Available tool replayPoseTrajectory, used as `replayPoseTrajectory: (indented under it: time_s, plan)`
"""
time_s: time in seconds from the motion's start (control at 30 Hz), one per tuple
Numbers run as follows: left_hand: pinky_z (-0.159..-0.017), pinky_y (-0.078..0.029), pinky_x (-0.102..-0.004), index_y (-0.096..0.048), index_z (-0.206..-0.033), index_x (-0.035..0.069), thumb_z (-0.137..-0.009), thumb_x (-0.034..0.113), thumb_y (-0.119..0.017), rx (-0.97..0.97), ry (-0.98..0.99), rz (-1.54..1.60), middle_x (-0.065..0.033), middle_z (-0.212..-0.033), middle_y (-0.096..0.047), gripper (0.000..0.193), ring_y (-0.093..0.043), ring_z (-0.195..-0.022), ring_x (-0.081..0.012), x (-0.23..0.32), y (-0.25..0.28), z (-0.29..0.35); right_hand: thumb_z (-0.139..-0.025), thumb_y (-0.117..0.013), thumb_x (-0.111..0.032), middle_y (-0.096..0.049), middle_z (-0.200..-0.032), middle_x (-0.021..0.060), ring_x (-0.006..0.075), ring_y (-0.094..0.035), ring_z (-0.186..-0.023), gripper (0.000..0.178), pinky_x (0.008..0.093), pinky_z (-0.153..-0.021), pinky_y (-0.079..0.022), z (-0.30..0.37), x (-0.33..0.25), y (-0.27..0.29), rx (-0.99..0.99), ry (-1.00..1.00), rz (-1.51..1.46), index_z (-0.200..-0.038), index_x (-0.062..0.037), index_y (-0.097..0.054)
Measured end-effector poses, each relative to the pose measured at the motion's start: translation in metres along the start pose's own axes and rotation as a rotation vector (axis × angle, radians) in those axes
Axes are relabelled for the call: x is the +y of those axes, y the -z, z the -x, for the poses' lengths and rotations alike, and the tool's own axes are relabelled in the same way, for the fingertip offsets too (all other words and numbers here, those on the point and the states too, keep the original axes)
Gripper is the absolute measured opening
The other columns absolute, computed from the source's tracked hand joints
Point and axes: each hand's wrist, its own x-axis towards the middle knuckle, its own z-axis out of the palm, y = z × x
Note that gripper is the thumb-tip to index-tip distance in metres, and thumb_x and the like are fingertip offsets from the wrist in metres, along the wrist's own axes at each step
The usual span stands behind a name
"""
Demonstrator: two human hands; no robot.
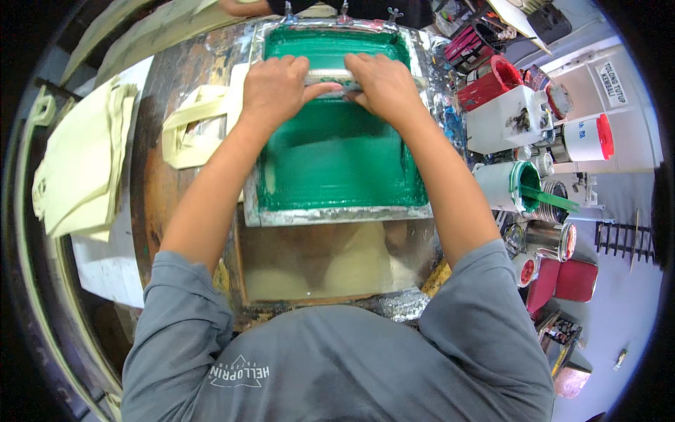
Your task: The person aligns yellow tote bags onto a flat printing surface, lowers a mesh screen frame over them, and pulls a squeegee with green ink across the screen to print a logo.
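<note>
Both my hands grip a squeegee [325, 79] that lies crosswise near the far end of a screen-printing frame [337, 216]. My left hand [275, 90] is closed round its left part, thumb stretched along the bar. Round the right part closes my right hand [383, 86]. Wet green ink [337, 172] coats the mesh inside the frame, streaked in wide bands. The squeegee's lower edge is hidden by my hands and its bar. From under the frame's left side stick out the handles of a cream cloth bag [193, 144].
Wing-bolt clamps [344, 13] hold the frame's far edge. A stack of cream cloth bags [84, 162] lies at left. On the right stand a green ink tub [500, 186] with a green spatula [552, 200], a white jerrycan [500, 123] and several cans. Another person's hand [244, 8] shows at the top.
</note>
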Motion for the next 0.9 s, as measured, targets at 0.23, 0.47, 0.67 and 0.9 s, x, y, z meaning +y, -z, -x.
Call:
replayPoseTrajectory:
  time_s: [0.23,0.47,0.67,0.9]
  plan:
    - [-0.06,-0.05,-0.044,-0.062,-0.076,0.01,-0.078,0.077,-0.073,-0.133,0.086,0.15,-0.0087,-0.07,-0.063,0.067,-0.066,-0.065,-0.0282,0.069,0.103,0.076,-0.072,-0.086,-0.014,-0.071,-0.104,0.0106,0.035,-0.07,-0.099,0.047,0.051,-0.08,-0.057,0.099,-0.086,0.059,-0.207,-0.074,-0.044,-0.11,-0.01,-0.059]
    - [-0.091,-0.047,-0.0513,-0.067,-0.115,0.005,-0.077,0.073,-0.079,-0.147,0.164,0.311,-0.0163,-0.113,-0.064,0.078,-0.062,-0.104,-0.0368,0.055,0.122,0.065,-0.078,-0.088,-0.023,-0.063,-0.11,0.0147,0.0405,-0.061,-0.104,0.05,0.0495,-0.089,-0.053,0.086,-0.066,0.062,-0.162,-0.046,-0.174,-0.116,-0.0061,-0.06]
    - [-0.102,-0.034,-0.0521,-0.063,-0.142,0.006,-0.066,0.071,-0.087,-0.29,0.453,0.203,-0.014,-0.13,-0.057,0.103,-0.05,-0.119,-0.0334,0.049,0.159,0.19,-0.085,-0.081,-0.024,-0.061,-0.11,0.0116,0.0321,-0.058,-0.112,0.043,0.0602,-0.105,-0.04,0.154,-0.115,0.063,0.093,-0.134,0.03,-0.123,-0.0105,-0.064]
    - [-0.093,-0.04,-0.04,-0.069,-0.135,0.002,-0.07,0.048,-0.097,0.001,0.663,0.598,-0.0091,-0.099,-0.067,0.085,-0.059,-0.094,-0.0215,0.046,0.176,0.157,-0.08,-0.082,-0.044,-0.059,-0.106,0.0112,0.032,-0.056,-0.105,0.06,0.0551,-0.101,-0.036,0.128,-0.123,0.128,0.155,-0.18,0.05,-0.126,-0.0112,-0.065]
